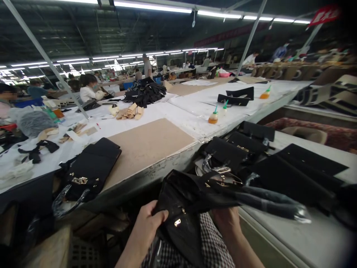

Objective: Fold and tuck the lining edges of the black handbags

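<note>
A black bag (181, 201) with gold-coloured fittings and a plastic-wrapped handle is held over my lap. My left hand (152, 219) pinches its left edge, thumb on top. My right hand (227, 219) is under the bag's right part, its fingers hidden beneath the black material. Another black bag (95, 163) with a gold clasp and wrapped handles lies on the table to the left. More black bags (225, 152) lie close together just beyond the held one, on the right.
A brown board (153, 139) lies on the white table (178, 111). Glue bottles (213, 116) with green tips stand near its edge. Black pieces (147, 91) are piled farther back. Black panels (295, 167) cover part of the right-hand surface. Several people sit or stand beyond.
</note>
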Demonstrator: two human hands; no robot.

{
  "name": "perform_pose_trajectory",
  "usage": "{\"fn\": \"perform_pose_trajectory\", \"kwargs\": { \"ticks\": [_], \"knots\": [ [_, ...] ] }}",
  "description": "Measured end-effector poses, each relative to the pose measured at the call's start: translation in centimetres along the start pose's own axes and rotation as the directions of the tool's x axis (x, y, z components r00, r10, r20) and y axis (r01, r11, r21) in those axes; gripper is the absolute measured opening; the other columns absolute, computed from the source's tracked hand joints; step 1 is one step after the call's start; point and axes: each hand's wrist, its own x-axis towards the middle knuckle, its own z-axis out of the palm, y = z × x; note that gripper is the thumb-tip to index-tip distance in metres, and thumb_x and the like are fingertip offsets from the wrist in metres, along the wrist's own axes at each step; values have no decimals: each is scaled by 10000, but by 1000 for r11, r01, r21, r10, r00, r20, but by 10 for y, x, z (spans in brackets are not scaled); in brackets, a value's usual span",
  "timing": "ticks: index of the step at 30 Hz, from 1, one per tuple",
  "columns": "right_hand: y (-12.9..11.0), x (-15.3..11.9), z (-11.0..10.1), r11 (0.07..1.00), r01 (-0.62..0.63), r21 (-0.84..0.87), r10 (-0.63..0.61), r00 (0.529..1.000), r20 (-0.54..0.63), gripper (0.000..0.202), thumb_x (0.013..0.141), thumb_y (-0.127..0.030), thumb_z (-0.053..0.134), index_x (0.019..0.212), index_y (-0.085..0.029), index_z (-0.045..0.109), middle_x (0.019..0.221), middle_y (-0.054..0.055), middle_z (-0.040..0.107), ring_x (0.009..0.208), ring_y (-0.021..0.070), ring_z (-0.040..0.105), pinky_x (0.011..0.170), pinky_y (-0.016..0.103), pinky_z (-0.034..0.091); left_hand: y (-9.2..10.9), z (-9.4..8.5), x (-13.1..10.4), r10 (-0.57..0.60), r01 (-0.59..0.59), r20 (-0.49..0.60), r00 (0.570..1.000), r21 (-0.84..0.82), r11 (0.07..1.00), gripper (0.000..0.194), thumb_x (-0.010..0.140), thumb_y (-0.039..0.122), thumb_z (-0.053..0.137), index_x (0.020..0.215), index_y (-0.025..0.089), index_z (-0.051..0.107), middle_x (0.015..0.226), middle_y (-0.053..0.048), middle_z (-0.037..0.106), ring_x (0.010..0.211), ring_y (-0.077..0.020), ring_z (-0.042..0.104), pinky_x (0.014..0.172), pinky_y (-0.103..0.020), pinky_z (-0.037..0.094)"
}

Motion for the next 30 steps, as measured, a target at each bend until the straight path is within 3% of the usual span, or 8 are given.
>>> {"fn": "perform_pose_trajectory", "kwargs": {
  "ticks": [4,10,14,16,19,21,24,30],
  "knots": [
    [3,-17,-26,969,-203,-140,218,970,104,356,800,-577,717,1006,-287,729,1096,35,728,1102,295,648,976,431,539,36,-20,-20,24,-53,151,988,190,980,165,763,240,661,876,123,687,745,-6,647,713,-185,602,611,-228,422],
    [-34,-7,-66,701,-293,-651,574,772,271,347,703,-468,826,950,-226,792,1002,129,748,942,358,695,850,462,568,57,-34,-21,5,-134,248,969,506,852,208,760,256,607,856,119,731,746,-6,659,714,-187,586,603,-220,390],
    [-71,22,-21,684,57,-727,288,894,342,402,860,-523,681,1104,-209,734,1135,121,711,1076,327,642,980,465,508,43,-29,-8,17,-199,289,957,614,764,204,780,239,565,812,128,733,701,6,636,657,-158,538,584,-217,354],
    [-81,32,18,704,307,-641,204,777,596,300,923,-440,658,1144,-241,706,1246,87,657,1178,284,583,1052,423,453,39,-28,-5,16,-209,296,955,636,743,202,800,227,553,834,136,730,704,12,623,649,-147,516,574,-213,337],
    [-74,40,71,698,567,-437,218,413,884,297,919,-377,702,1189,-257,672,1355,77,572,1269,259,502,1102,422,394,37,-32,-4,-3,-187,284,959,642,744,179,816,210,557,862,146,719,708,24,598,643,-133,484,565,-209,327],
    [-57,44,94,689,634,-350,252,243,937,264,888,-361,744,1119,-247,688,1343,75,571,1283,261,481,1113,438,365,35,-38,-4,-13,-157,260,965,622,767,160,821,204,571,880,155,712,724,28,598,660,-133,487,577,-206,341],
    [-25,51,113,748,573,-336,313,142,939,170,864,-328,772,967,-216,697,1235,66,615,1182,235,555,1055,402,408,30,-51,-5,-20,-101,199,980,580,809,157,824,229,610,928,163,708,792,14,640,733,-160,541,627,-210,389],
    [16,62,132,823,424,-378,386,72,920,176,871,-359,759,902,-194,706,1094,49,655,1009,193,624,923,321,467,11,-82,-14,-18,22,-12,1000,496,868,283,851,393,671,1027,173,698,930,-27,689,882,-220,602,755,-244,453]
  ]
}}
